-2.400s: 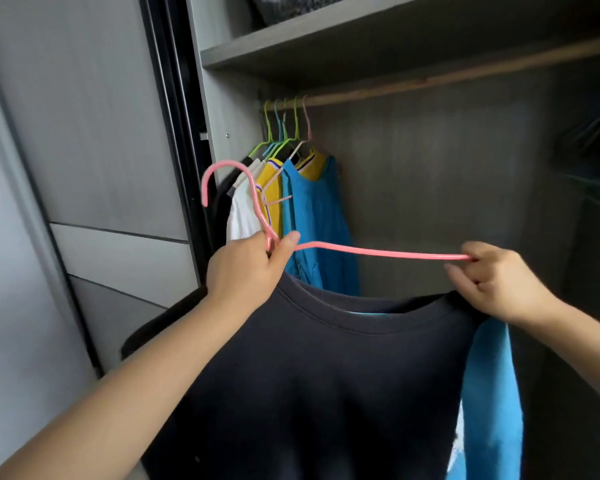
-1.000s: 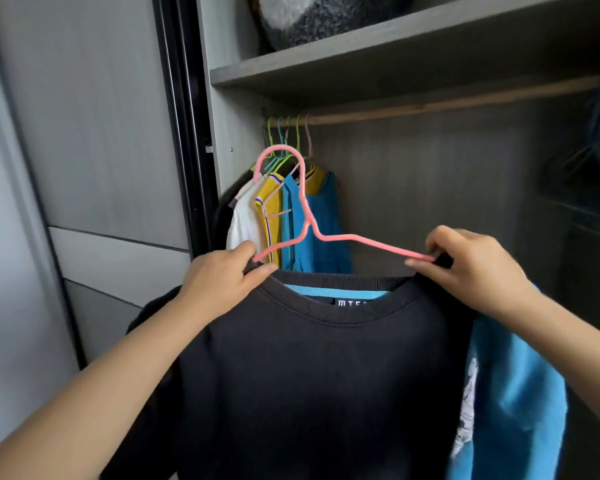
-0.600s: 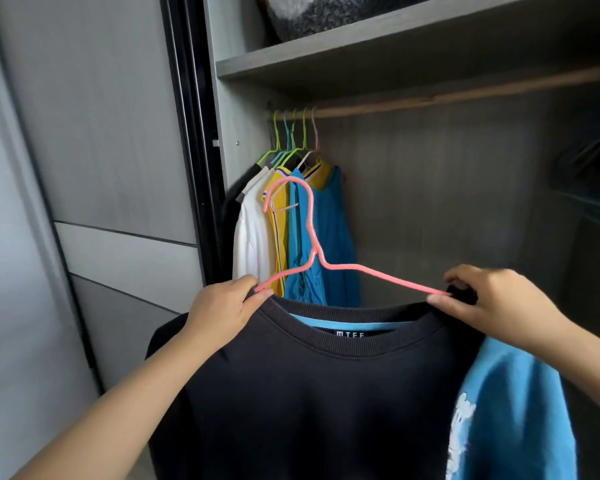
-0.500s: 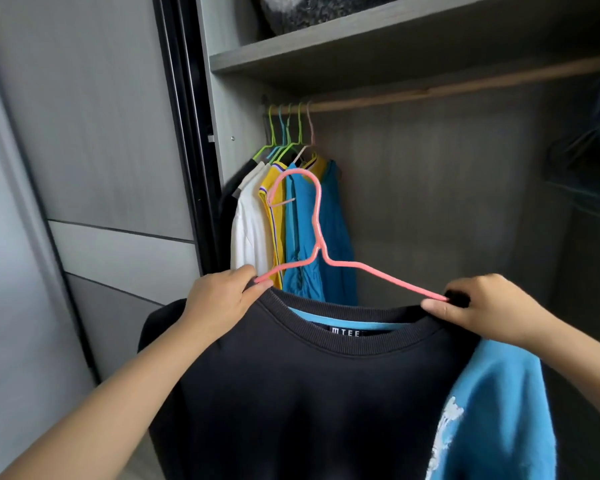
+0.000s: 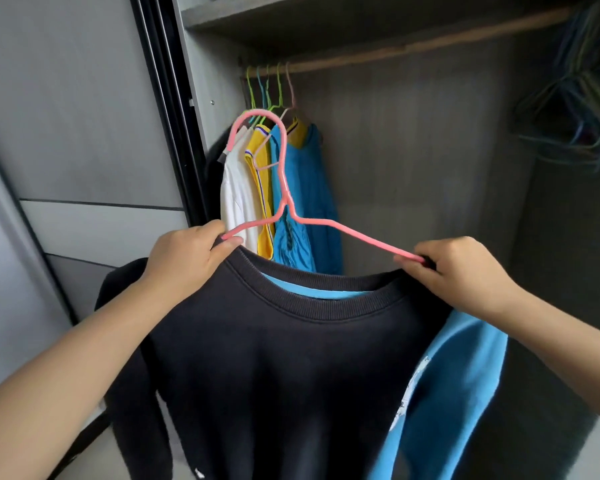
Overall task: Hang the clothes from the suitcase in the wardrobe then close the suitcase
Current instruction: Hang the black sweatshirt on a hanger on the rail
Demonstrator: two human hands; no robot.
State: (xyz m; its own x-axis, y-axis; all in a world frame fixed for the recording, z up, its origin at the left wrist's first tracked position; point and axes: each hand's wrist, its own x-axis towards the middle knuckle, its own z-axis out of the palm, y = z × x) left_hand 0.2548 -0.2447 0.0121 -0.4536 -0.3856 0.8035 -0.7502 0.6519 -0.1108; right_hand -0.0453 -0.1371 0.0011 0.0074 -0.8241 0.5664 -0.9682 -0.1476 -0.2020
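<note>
Matt cloth sweatshirt (image 5: 291,368); wooden rail (image 5: 413,48) — glossy hanger (image 5: 284,188)

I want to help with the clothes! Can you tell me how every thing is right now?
Pink hanger: held up, not on the rail.
Black sweatshirt: on the pink hanger.
Left hand: grips one shoulder.
Right hand: pinches the other.
Rail: carries hung shirts.

Both bare forearms reach up and forward. The left hand (image 5: 187,261) curls its fingers (image 5: 227,242) in a pinch; the right hand (image 5: 465,271) mirrors it, fingers (image 5: 411,265) curled, knuckles toward the camera.
</note>
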